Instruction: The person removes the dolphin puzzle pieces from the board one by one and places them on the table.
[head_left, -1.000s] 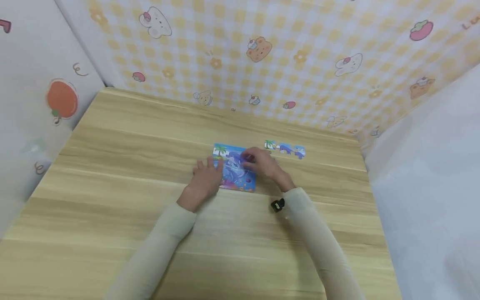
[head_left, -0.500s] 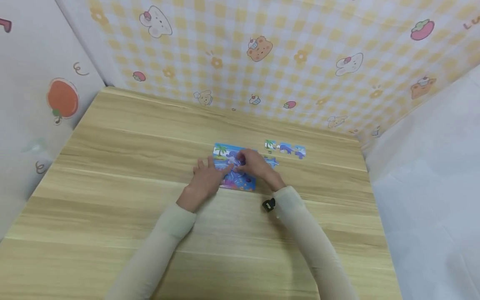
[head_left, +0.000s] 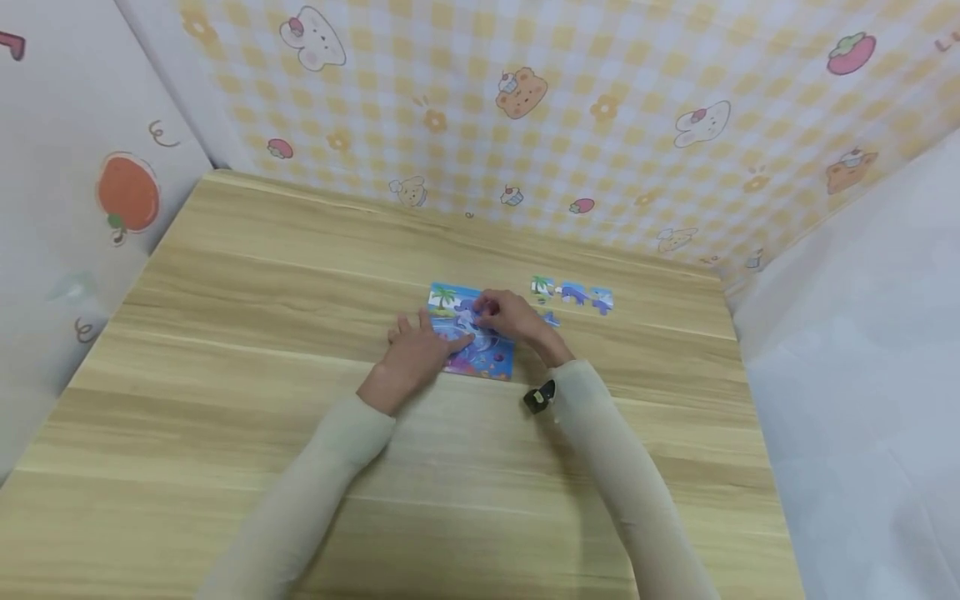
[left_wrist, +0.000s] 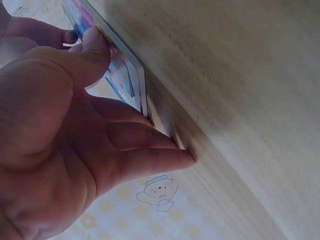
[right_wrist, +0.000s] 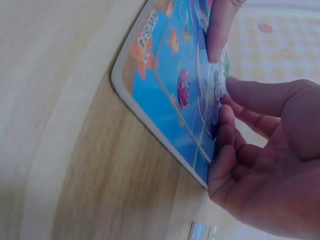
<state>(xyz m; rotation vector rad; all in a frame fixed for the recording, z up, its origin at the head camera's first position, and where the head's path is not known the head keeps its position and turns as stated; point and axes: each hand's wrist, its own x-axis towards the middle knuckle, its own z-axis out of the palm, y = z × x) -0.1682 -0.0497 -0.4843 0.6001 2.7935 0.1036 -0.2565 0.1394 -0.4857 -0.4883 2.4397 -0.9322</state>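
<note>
A jigsaw puzzle board [head_left: 480, 358] with a blue sea picture lies on the wooden table. My left hand [head_left: 414, 354] is at its left side, fingers straight and the thumb reaching over the picture. In the left wrist view the fingertips [left_wrist: 187, 159] of that hand touch the table by the board's edge. My right hand [head_left: 517, 319] is over the upper right of the board, its fingers curled, pinching a puzzle piece [right_wrist: 218, 90] low against the picture. Thumb and fingers mostly hide that piece. In the right wrist view the board's corner [right_wrist: 145, 60] shows its raised rim.
Behind the right hand lie loose puzzle pieces: a palm tree piece [head_left: 541, 286], a dolphin piece [head_left: 574, 293], another blue piece [head_left: 602, 300] and one partly hidden piece [head_left: 551, 318]. A black wrist device [head_left: 538, 397] sits at the right sleeve. A patterned cloth [head_left: 450, 100] rises behind the table.
My right hand has shifted left over the board, then slightly up. My left thumb has swung right onto the picture. The loose piece beside the right hand has come into view.
</note>
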